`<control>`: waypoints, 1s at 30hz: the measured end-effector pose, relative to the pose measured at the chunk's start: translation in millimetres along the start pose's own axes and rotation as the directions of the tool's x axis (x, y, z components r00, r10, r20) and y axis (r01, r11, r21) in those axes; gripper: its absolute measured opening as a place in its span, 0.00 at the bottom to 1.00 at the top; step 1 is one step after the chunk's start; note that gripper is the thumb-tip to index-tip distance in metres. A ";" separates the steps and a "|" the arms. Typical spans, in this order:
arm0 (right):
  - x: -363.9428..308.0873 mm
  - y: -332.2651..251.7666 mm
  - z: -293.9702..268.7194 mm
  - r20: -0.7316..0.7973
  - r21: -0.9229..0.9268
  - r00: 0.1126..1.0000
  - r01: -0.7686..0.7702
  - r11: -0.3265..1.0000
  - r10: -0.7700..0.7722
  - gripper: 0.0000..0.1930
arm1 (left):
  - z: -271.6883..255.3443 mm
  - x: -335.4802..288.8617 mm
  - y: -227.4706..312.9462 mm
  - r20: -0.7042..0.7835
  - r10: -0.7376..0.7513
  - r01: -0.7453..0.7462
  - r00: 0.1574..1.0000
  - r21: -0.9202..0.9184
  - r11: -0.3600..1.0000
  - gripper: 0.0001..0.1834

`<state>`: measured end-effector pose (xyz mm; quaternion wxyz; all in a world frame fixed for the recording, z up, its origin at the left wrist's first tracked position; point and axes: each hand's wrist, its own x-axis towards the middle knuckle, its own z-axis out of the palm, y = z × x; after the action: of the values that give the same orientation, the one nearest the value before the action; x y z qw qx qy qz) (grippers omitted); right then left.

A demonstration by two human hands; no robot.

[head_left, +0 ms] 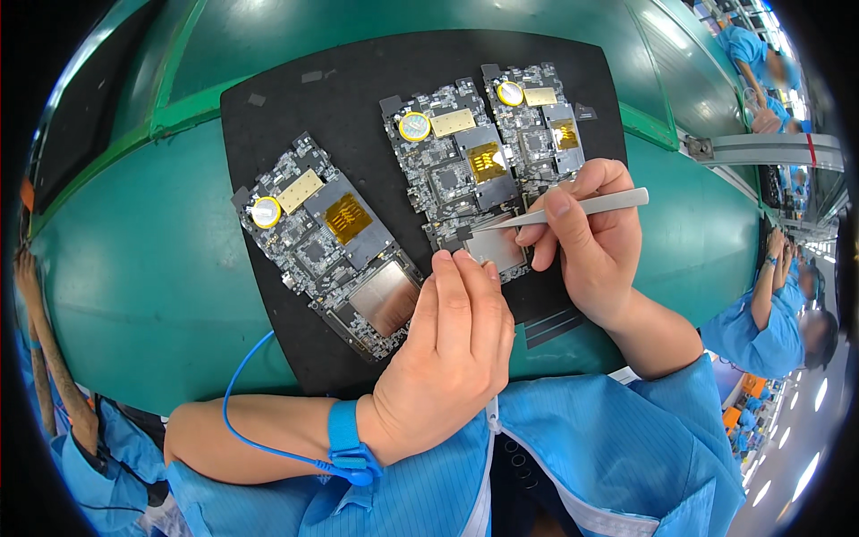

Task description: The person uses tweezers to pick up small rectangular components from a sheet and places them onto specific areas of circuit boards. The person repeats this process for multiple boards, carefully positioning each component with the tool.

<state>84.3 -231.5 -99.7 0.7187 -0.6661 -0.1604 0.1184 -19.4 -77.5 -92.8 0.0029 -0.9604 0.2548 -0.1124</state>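
Three circuit boards lie on a black mat: one at the left (309, 237), one in the middle (438, 179) and one at the right (523, 134). Each carries a yellow-rimmed coin cell and an amber film patch. My right hand (595, 251) grips grey tweezers (591, 205), whose tips reach a small black piece (458, 238) at the middle board's near end. Fingers pressed together, my left hand (456, 336) has its fingertips on that board's near edge, right by the black piece; the palm hides what lies beneath.
The black mat (340, 98) covers part of a green worktop (152, 268). A blue wrist strap (344, 430) on my left wrist trails a cord (234, 380) across the worktop edge. Metal rails (761, 152) stand at the right. Co-workers in blue (761, 331) sit at both sides.
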 end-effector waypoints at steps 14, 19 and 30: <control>-3.2 2.0 0.9 -0.002 -0.039 0.999 0.041 0.998 -0.041 0.10 | 1.2 4.8 -5.7 -0.018 -0.106 0.098 0.994 -0.252 0.963 0.29; -9.6 3.4 1.5 0.058 -0.143 0.980 0.197 0.970 -0.190 0.09 | -4.0 5.2 -9.8 0.025 -0.111 0.113 0.994 -0.306 0.945 0.30; -12.3 -1.6 -4.3 0.259 -0.418 0.864 0.503 0.756 -0.432 0.05 | -5.3 3.5 -13.2 0.033 -0.089 0.095 0.995 -0.340 0.935 0.31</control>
<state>74.6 -240.3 -99.3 0.5272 -0.7483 -0.3983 -0.0593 -11.1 -67.5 -86.0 -0.1668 -0.9582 0.2253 -0.0582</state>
